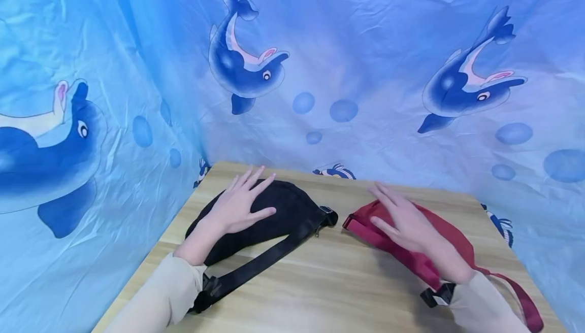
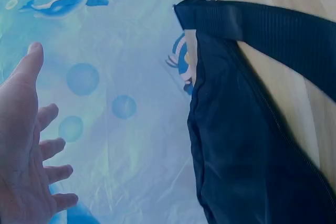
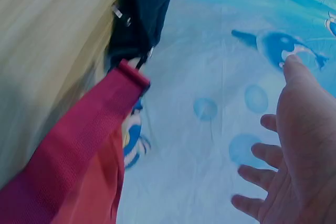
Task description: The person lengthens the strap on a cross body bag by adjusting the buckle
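Black and curved, the left bag (image 1: 290,203) lay on the table (image 1: 315,287); above it hung the left hand (image 1: 242,205), fingers spread, holding nothing. Rightward, across a small gap, the red bag (image 1: 450,229) lay beneath the right hand (image 1: 408,224), likewise released, its fingers extended.

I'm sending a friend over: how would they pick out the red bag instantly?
Find the wooden table before the dolphin backdrop, then look right in the head view. The red bag lies there, partly hidden by the right hand, with a wide strap along its near side. Its colour sets it apart from the black bag on the left.
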Demonstrator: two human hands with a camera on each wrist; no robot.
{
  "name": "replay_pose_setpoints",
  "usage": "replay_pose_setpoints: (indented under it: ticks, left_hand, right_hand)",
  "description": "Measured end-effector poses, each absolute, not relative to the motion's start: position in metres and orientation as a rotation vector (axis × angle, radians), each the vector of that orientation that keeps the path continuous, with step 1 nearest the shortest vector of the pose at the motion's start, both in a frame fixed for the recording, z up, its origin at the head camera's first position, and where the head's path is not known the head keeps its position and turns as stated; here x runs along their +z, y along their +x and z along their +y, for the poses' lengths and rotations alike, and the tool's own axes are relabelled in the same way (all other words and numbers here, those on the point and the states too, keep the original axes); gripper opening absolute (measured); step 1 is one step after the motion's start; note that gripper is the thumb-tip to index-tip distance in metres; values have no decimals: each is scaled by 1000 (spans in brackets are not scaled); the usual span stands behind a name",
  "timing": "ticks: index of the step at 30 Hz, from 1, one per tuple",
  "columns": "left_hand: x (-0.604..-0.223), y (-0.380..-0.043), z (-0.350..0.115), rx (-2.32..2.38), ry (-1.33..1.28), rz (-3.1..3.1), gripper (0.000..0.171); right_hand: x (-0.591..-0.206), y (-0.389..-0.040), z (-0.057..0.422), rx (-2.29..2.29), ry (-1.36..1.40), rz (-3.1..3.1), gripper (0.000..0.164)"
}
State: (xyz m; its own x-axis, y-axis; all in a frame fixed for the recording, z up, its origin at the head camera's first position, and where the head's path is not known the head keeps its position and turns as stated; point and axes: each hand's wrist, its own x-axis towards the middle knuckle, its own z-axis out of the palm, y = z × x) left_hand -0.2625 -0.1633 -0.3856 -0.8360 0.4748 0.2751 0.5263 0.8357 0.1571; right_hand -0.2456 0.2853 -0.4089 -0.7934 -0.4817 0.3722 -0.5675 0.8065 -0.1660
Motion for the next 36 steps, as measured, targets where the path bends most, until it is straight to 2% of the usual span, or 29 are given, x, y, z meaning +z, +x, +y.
replay_pose_setpoints:
  ticks: [10, 17, 22, 28, 33, 36]
  left_hand:
    - [-424, -251, -140, -452, -865, -2896, 83]
    - [-444, -250, -118, -500, -929, -2947, 79]
    - [-450, -254, -104, -478, -940, -2973, 75]
    - [-450, -265, -76, -675, -962, -2865, 71]
    - [-445, -276, -58, -1077, -912, -2587, 46]
    - [-440, -278, -56, -1270, -859, -2479, 36]
  right_hand:
    - [-459, -293, 205, 497, 1164, -2859, 58]
    - [-485, -310, 188, 345, 1248, -2995, 50]
    - [-475, -314, 192, 409, 1241, -2939, 39]
    - [-447, -311, 192, 590, 1292, -2744, 41]
    - [-421, -308, 185, 843, 1255, -2573, 42]
    - [-413, -308, 185, 1131, 1261, -2533, 43]
